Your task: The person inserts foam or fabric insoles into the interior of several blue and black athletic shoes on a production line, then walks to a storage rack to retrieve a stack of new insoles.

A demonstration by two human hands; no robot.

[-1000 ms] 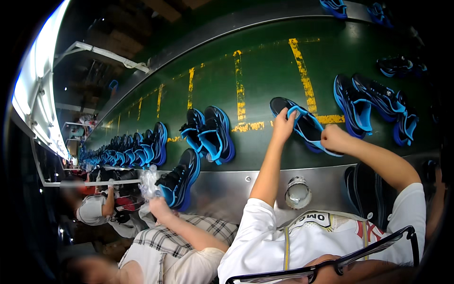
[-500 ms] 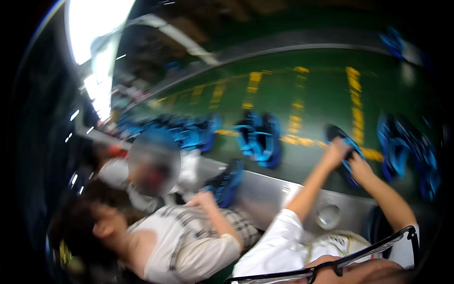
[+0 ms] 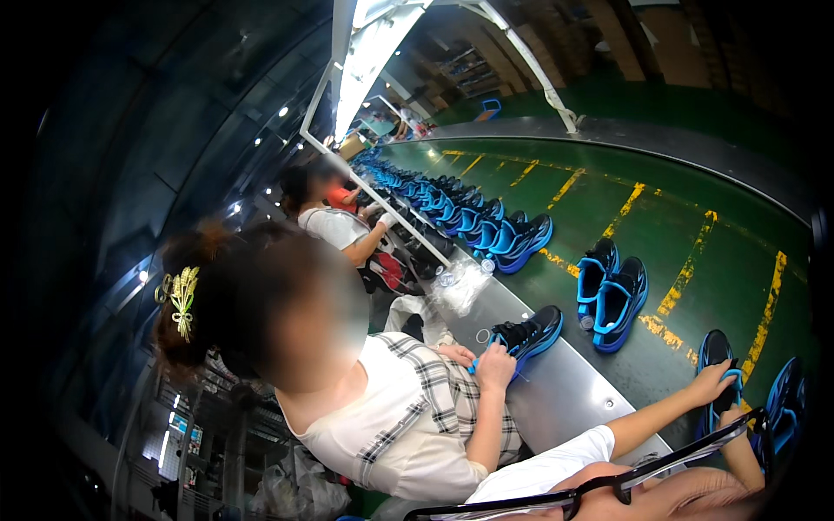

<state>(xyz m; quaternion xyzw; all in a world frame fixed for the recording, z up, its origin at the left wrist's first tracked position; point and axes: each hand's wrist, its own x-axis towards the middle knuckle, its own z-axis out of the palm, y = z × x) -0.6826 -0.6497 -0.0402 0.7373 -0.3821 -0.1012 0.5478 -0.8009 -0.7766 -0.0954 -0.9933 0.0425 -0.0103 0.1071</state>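
Observation:
At the right edge of the view, a black sneaker (image 3: 715, 347) with a bright blue lining sits on the green belt by the steel ledge. My left hand (image 3: 714, 383) is closed on its collar, its forearm reaching across from a white sleeve. Close beside it, my right hand (image 3: 731, 418) also grips the shoe near its heel; a black glasses frame partly covers that hand. Just right of them stands another black and blue sneaker (image 3: 787, 399), cut off by the dark rim.
A co-worker (image 3: 391, 408) sits at left, both hands on a sneaker (image 3: 534, 334) over the steel ledge (image 3: 578, 386). A pair of sneakers (image 3: 612, 295) stands on the green belt (image 3: 599, 174) with yellow marks. A long row of shoes (image 3: 469, 213) runs to the far end, past more workers.
My view has swung left, bringing the co-worker and the long shoe row into sight. Both my hands have shifted toward the right rim, still on the same sneaker.

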